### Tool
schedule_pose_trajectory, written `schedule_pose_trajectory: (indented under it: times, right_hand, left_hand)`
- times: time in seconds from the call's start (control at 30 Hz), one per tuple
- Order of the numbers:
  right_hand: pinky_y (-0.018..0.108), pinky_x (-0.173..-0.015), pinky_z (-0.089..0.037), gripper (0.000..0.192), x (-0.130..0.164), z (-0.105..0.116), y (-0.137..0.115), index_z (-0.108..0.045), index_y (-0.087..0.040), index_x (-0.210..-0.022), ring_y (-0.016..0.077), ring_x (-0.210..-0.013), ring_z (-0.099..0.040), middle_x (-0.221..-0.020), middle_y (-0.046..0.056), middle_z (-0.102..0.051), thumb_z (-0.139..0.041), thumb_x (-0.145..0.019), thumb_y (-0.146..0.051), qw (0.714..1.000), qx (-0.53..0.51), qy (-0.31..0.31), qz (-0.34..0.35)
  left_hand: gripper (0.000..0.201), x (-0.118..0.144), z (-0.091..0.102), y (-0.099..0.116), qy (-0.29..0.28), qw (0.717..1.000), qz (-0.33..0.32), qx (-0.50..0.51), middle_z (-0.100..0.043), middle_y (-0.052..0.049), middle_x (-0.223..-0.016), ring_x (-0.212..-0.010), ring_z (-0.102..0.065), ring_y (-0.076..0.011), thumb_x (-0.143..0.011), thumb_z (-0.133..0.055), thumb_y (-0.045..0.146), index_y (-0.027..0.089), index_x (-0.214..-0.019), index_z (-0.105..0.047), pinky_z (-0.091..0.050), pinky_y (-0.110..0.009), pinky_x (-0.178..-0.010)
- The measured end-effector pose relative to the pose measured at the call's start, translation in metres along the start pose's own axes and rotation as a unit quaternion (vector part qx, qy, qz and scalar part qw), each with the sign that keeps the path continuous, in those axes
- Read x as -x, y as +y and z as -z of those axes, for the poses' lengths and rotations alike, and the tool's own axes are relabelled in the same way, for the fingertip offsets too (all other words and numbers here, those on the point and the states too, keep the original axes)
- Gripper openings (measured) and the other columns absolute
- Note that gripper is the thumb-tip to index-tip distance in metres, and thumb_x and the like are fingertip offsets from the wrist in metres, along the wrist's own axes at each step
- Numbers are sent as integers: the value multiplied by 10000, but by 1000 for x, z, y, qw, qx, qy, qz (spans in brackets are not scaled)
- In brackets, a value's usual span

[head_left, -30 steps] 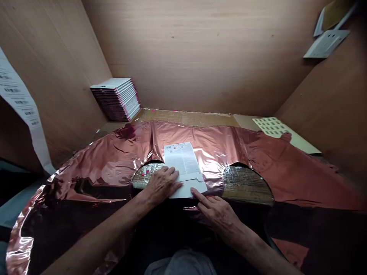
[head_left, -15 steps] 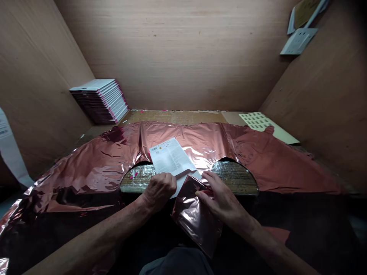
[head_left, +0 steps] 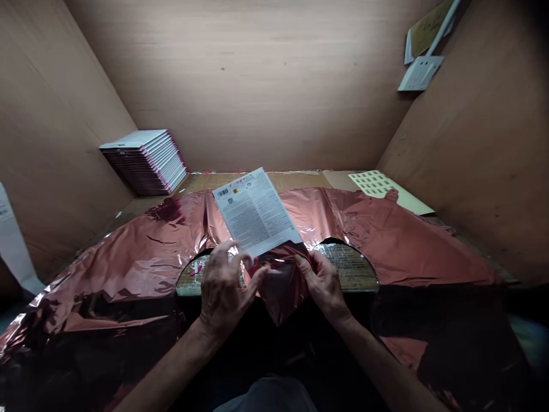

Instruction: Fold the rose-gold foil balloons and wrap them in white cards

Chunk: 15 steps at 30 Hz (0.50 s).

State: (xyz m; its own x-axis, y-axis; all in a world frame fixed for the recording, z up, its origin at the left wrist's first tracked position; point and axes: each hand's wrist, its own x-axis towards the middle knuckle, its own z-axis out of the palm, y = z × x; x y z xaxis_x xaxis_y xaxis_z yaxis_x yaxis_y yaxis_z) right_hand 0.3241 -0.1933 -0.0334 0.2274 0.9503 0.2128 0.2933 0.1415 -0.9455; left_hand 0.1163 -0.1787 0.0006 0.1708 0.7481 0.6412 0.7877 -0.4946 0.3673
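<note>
Above the near table edge, mid-frame: one white printed card (head_left: 255, 212) tilted up, its lower end in one dark-red foil bag (head_left: 283, 283) | left hand (head_left: 223, 286) pinching bag's left side | right hand (head_left: 323, 283) gripping its right side | one pink foil sheet (head_left: 141, 252) spread beneath | one stack of cards (head_left: 143, 160) far left | one sticker sheet (head_left: 377, 183) far right

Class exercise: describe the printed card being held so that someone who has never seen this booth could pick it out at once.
Start at the wide sheet of rose foil covering the bench. Above its near middle, the left hand and right hand hold up a printed card, its lower end tucked into folded foil. Unlike the stacked cards at back left, it is single, tilted, text-covered.
</note>
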Motion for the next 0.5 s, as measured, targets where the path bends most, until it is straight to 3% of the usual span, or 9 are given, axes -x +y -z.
schedule_pose_trajectory:
  times: [0.03, 0.1, 0.17, 0.23, 0.3, 0.37, 0.43, 0.5]
  right_hand:
    - [281, -646, -464, 353, 2, 1, 0, -615, -182, -858, 174, -692, -576, -752, 15, -635, -593, -896, -533, 1000, -17, 7, -5]
    - [276, -648, -475, 374, 2, 2, 2, -611, -174, -870, 175, -708, -584, -778, 22, -644, -603, -889, -548, 999, -40, 14, -6]
    - [281, -639, -494, 408, 2, 2, 4, -611, -165, -896, 185, -708, -603, -781, 34, -653, -578, -898, -572, 999, -32, 0, -14]
    - [316, -678, -535, 476, 3, 4, 5, -615, -146, -1006, 225, -793, -649, -872, 79, -684, -503, -929, -602, 1000, 23, -13, 1]
    - [415, -836, -555, 636, 10, 6, 2, -538, -99, -1249, 317, -1081, -623, -1163, 186, -647, -490, -919, -641, 988, 122, -25, 86]
    - [533, -1033, -450, 804, 21, 9, -2, -374, -79, -1434, 382, -1346, -412, -1439, 253, -440, -570, -882, -631, 940, 233, -60, 243]
    - [553, -1120, -352, 700, 32, 9, -5, -330, -98, -1477, 364, -1418, -296, -1505, 241, -356, -607, -928, -434, 863, 307, -97, 388]
    - [504, -1129, -357, 493, 39, 8, -5, -385, -108, -1453, 311, -1404, -343, -1452, 209, -451, -499, -979, -182, 815, 321, -96, 472]
  left_hand:
    - [364, 2, -3, 3, 11, 992, 89, 90, -664, -114, -1097, -987, -638, -263, -767, -753, 420, 173, -1008, -635, -517, -397, -841]
    - [531, 7, -11, 8, -28, 927, 230, 295, -659, -124, -1160, -976, -662, -249, -752, -749, 474, 171, -1157, -588, -540, -370, -812]
    - [470, 11, -23, 10, -88, 837, 305, 445, -710, -107, -1033, -874, -691, -224, -789, -710, 467, 151, -1122, -606, -550, -325, -745]
    - [428, 13, -36, 8, -79, 795, 344, 494, -731, -99, -917, -806, -695, -215, -770, -726, 458, 126, -1028, -640, -546, -302, -718]
    - [423, 13, -46, 3, -18, 795, 373, 478, -734, -91, -869, -763, -690, -201, -734, -758, 446, 117, -978, -652, -538, -287, -703]
    - [423, 11, -50, 0, 28, 801, 390, 454, -732, -87, -844, -744, -685, -193, -722, -764, 451, 111, -948, -655, -535, -282, -697]
    - [418, 10, -45, 3, 38, 807, 393, 439, -730, -85, -842, -756, -684, -197, -723, -765, 456, 114, -937, -653, -535, -283, -702]
    - [423, 11, -34, 11, 8, 812, 371, 450, -732, -85, -889, -814, -688, -214, -727, -770, 459, 129, -964, -652, -540, -298, -750]
